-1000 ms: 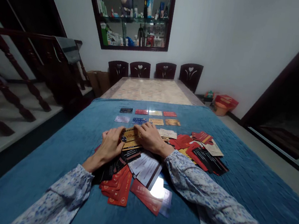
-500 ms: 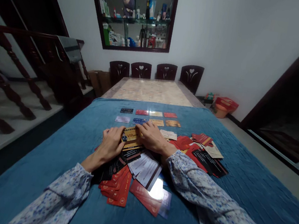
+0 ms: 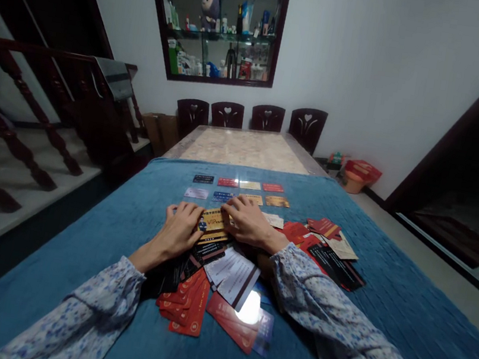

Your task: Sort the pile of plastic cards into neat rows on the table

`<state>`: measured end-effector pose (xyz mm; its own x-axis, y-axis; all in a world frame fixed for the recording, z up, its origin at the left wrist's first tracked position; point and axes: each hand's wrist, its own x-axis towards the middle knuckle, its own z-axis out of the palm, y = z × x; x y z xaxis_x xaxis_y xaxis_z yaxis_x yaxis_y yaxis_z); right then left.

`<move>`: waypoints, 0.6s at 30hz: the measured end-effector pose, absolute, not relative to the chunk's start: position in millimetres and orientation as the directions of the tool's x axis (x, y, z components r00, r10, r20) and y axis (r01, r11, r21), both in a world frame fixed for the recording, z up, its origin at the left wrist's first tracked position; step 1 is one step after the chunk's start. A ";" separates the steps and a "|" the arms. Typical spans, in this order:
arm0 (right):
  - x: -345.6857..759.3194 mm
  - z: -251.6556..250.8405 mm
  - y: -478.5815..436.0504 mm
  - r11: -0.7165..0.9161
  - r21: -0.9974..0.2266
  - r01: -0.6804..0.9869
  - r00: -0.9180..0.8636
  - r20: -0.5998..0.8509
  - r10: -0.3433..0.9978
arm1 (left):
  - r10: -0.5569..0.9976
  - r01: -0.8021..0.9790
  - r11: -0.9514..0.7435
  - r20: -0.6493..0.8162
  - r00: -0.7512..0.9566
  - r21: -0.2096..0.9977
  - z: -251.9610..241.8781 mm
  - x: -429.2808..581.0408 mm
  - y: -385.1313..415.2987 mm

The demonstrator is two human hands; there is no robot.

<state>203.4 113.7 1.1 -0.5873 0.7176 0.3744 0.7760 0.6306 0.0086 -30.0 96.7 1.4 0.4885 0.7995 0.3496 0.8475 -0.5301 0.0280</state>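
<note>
Between my two hands is a gold VIP card (image 3: 214, 222), with another gold edge showing just below it. My left hand (image 3: 178, 231) is closed at its left edge, thumb toward me and fingers on the far side. My right hand (image 3: 251, 223) grips the right end, its fingers curled over the top and partly hiding the print. Beneath and nearer me lie fanned black cards (image 3: 205, 253), white-grey cards with a dark stripe (image 3: 234, 278), red cards (image 3: 191, 307) and pinkish-red cards (image 3: 233, 322). A purple-blue card (image 3: 264, 332) sticks out beside these.
Two rows of cards, among them a black card (image 3: 203, 179) and a lilac card (image 3: 196, 193), lie beyond my hands. To the right is a loose heap with black cards (image 3: 337, 267) and red ones. A blue cloth (image 3: 88, 253) covers the near table; chairs (image 3: 267, 118) stand at its far end.
The view has tilted slightly. Both hands stay around the gold VIP card, with only a small shift of the fingers; the cards on the cloth lie as before.
</note>
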 end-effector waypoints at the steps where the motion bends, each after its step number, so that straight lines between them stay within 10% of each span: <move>1: 203.6 1.2 114.2 0.630 0.014 0.777 -0.589 0.370 0.718 | 0.795 0.846 -0.533 0.351 0.494 0.017 2.4 -30.1 97.5; 18: 244.6 23.8 140.2 0.652 0.016 0.758 -0.614 0.354 0.706 | 0.720 0.770 -0.633 0.306 0.623 -0.078 38.3 3.6 131.8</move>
<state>244.6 140.2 23.8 -0.6138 0.7058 0.3537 0.7585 0.6515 0.0163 3.6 131.8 38.3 0.6229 0.7200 0.3059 0.7702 -0.6330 -0.0784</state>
